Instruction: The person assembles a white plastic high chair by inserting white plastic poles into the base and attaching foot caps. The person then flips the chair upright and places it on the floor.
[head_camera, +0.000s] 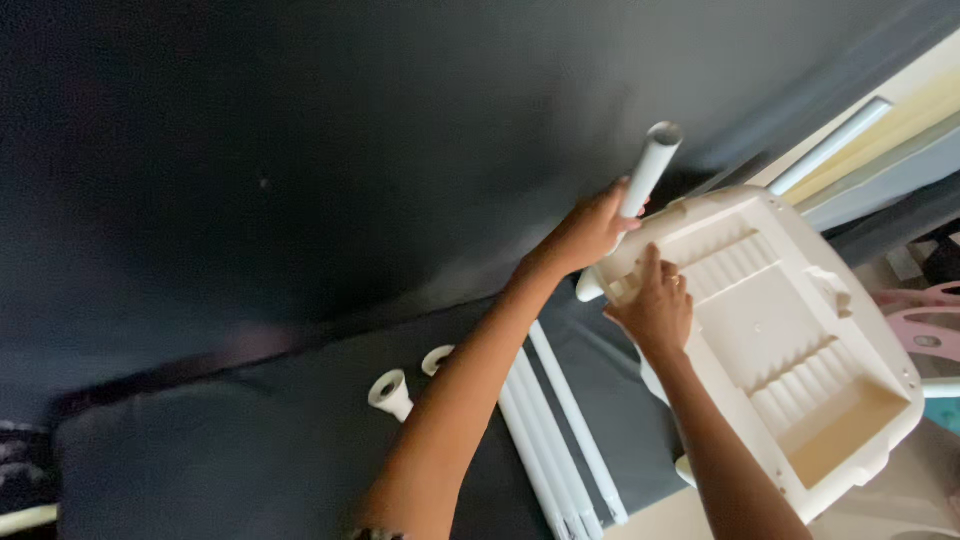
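The white tube (648, 172) is standing at a tilt over the near corner of the cream plastic tray (800, 340), its open round end pointing up against the dark grey surface (300, 150) behind it. I am seeing the left hand (590, 230) wrapping closed around the lower part of that tube, fingers curling over it just where it is meeting the tray's corner. The right hand (655, 305) is resting on the same corner of the tray, fingers bent and pressing down on the ribbed inner face; whether it is pinching anything small there I cannot tell.

The tray is lying tilted, its hollow side facing me, with rows of short ribs and a deeper rectangular pocket toward its far end. It is hanging partly over the edge of the dark mat (250, 450).

Under my left forearm, a bundle of long white tubes (545, 440) is lying side by side on the mat, running away toward the lower edge of the view. Just to the left of them, two small white funnel-shaped fittings (390, 392) are sitting on the mat, near each other. Another long white tube (830, 145) is lying beyond the tray's upper edge, beside pale boards. A pink plastic piece (930, 320) is showing at the right edge.
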